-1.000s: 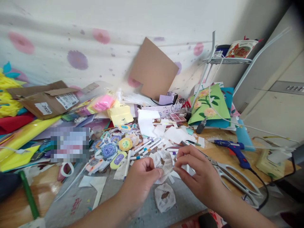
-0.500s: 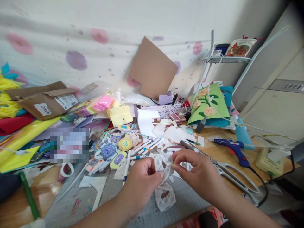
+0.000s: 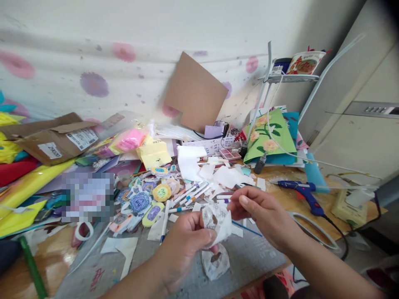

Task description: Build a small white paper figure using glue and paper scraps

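From the lower left of the frame, a green stick (image 3: pixel 33 268) stands at the edge of the clutter, and toward the centre lies a heap of coloured paper badges (image 3: pixel 140 202) with markers beside it, all much as they were half a second ago. Below the centre, the left hand (image 3: pixel 188 237) holds a crumpled white piece (image 3: pixel 223 227) by its left side, thumb in front, with a ragged hole near the grip; that grip has not let go. Beneath it, a second white piece (image 3: pixel 217 270), also holed, lies on the grey mat (image 3: pixel 258 259). What has changed is just right of centre: the right hand (image 3: pixel 264 214), which was pinching the right edge of the held piece, has drawn back and lifted a little, its fingers curled close to that edge. Whether its fingertips are free, touch the edge or hold some small bit, I cannot tell at this blur. The piece now shows a smoother face on its right, so it seems to hang mostly from the left hand, its right side freer. A thin blue stick (image 3: pixel 247 229) shows below the right hand, with scissors (image 3: pixel 311 222) and a blue glue gun (image 3: pixel 299 187) farther right
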Available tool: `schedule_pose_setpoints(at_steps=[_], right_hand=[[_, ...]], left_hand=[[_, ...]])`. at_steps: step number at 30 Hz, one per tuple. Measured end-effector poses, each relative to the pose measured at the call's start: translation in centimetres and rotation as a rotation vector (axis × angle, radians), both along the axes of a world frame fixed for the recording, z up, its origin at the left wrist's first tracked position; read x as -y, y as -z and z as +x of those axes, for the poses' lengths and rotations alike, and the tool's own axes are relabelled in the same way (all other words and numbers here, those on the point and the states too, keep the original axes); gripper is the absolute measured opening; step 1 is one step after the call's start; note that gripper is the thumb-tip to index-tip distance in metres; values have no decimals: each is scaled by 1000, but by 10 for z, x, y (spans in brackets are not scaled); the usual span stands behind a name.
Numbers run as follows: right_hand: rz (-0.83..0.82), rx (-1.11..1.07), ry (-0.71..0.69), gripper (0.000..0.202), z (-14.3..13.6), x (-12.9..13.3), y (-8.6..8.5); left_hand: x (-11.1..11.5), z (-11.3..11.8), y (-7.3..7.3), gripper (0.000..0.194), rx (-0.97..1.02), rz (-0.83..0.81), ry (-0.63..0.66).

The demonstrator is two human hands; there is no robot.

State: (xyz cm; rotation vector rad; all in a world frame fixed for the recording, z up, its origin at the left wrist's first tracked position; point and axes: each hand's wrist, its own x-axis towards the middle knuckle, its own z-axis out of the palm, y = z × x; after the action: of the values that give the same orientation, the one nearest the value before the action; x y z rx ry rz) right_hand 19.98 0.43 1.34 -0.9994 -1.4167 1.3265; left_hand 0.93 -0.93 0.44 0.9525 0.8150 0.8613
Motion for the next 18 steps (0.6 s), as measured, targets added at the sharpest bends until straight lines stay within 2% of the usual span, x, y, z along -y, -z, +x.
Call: schedule_pose_setpoints(at_steps=[4,9,11,14,16,18], right_hand=[[-15,74,-94,27,-2,5,1],[72,206,28,16,-11,8,-2],[186,329,74,11,-13,8,-4],[446,499,112,13,-14,10,-8],[583,545,102,14,-14,11,-8],[648,550,79,13,-14,12,-7]], left_hand=[[0,-1,2,11,43,-64,-47],[-1,0,3,9,-21,-9,-36],[-1,1,3,8,-60,1,-45],[-2,1,1,7,-96,12,-52],[-2,1,0,6,-109,29,-32],[-3,0,-1,4,-125,49,-7]])
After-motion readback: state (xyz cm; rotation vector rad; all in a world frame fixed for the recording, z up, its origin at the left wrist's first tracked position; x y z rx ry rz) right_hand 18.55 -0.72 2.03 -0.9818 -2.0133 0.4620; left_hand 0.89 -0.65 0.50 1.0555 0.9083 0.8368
